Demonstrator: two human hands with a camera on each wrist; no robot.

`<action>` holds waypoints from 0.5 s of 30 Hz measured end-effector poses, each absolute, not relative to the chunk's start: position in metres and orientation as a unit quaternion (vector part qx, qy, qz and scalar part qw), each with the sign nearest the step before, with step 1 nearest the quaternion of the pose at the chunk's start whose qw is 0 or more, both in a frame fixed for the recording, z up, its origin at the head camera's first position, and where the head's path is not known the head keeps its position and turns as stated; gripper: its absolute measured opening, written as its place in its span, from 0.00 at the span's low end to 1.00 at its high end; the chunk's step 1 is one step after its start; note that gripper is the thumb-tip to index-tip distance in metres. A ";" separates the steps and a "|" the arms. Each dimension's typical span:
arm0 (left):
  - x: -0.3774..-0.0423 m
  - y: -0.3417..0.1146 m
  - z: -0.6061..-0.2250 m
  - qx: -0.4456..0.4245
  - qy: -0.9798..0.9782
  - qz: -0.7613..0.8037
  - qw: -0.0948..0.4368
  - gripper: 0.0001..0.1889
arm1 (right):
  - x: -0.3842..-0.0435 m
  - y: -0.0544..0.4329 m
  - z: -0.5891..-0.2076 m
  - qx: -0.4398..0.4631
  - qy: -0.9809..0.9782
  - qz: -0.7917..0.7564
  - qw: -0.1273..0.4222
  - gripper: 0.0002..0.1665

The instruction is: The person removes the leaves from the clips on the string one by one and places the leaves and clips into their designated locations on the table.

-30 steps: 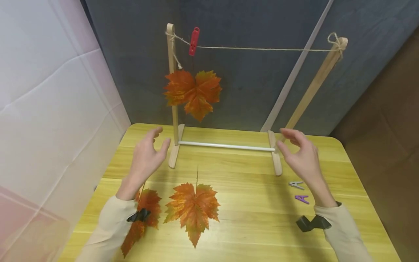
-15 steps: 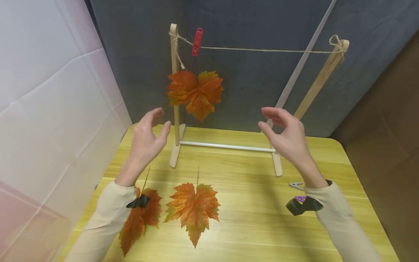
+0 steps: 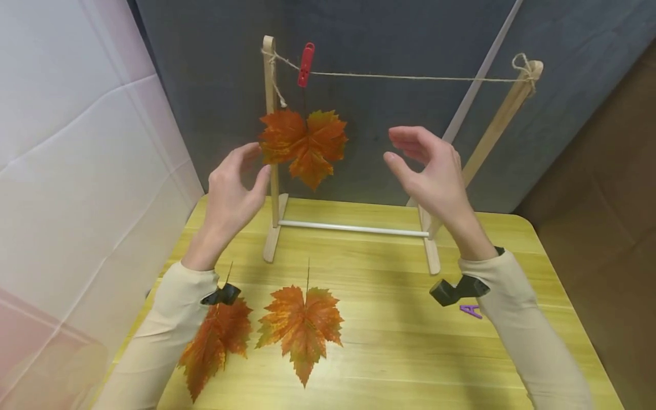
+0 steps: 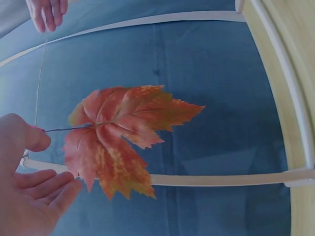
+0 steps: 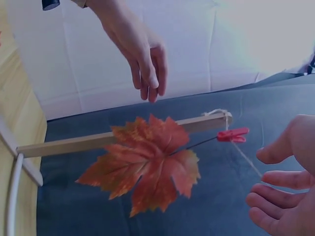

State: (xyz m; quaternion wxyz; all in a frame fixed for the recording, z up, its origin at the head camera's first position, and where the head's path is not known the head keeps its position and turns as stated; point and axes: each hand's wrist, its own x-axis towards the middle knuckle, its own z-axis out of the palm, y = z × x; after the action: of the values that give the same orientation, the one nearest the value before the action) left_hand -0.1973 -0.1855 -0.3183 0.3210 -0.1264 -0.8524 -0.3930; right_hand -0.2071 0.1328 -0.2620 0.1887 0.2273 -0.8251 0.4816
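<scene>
An orange maple leaf [image 3: 307, 145] hangs by its stem from a red clothespin [image 3: 306, 65] clipped on a twine line [image 3: 389, 76]. My left hand [image 3: 230, 196] is raised beside the left post, fingertips close to the leaf's left edge, thumb and fingers apart. To the right of the leaf, my right hand [image 3: 430, 168] is held up below the line, its fingers loosely bent around nothing. In the right wrist view the leaf [image 5: 147, 164] and clothespin [image 5: 233, 134] show in front of the right hand [image 5: 285, 182]. Neither hand holds anything.
The twine is tied between two wooden posts [image 3: 502, 122], joined low down by a white rod [image 3: 353, 228]. Two more maple leaves lie on the table, one in the middle [image 3: 302, 330] and one partly under the left forearm [image 3: 220, 336]. A purple clothespin [image 3: 470, 311] lies near the right sleeve.
Both hands have risen; the right has also moved left, away from the right post, and the left has come up close to the hanging leaf. The grey clothespin is now hidden by the right arm.
</scene>
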 end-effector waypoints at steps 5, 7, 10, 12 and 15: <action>-0.206 -0.186 -0.309 -0.133 -0.847 -0.401 0.324 0.20 | -0.212 0.121 -0.244 0.237 -0.815 0.492 0.193 0.20; -0.209 -0.186 -0.306 -0.131 -0.842 -0.406 0.330 0.20 | -0.213 0.116 -0.236 0.242 -0.813 0.494 0.193 0.20; -0.215 -0.186 -0.300 -0.129 -0.835 -0.412 0.339 0.19 | -0.215 0.108 -0.224 0.248 -0.809 0.496 0.195 0.21; -0.218 -0.184 -0.297 -0.132 -0.830 -0.419 0.343 0.19 | -0.216 0.103 -0.217 0.250 -0.805 0.499 0.200 0.21; -0.224 -0.180 -0.293 -0.134 -0.827 -0.423 0.344 0.18 | -0.219 0.098 -0.205 0.252 -0.800 0.505 0.206 0.21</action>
State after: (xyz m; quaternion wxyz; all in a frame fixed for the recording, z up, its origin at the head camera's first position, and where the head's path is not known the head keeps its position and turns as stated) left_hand -0.2237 -0.1801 -0.2932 0.3438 -0.1342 -0.8273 -0.4234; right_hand -0.2186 0.0978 -0.2055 0.2056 0.2520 -0.7996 0.5049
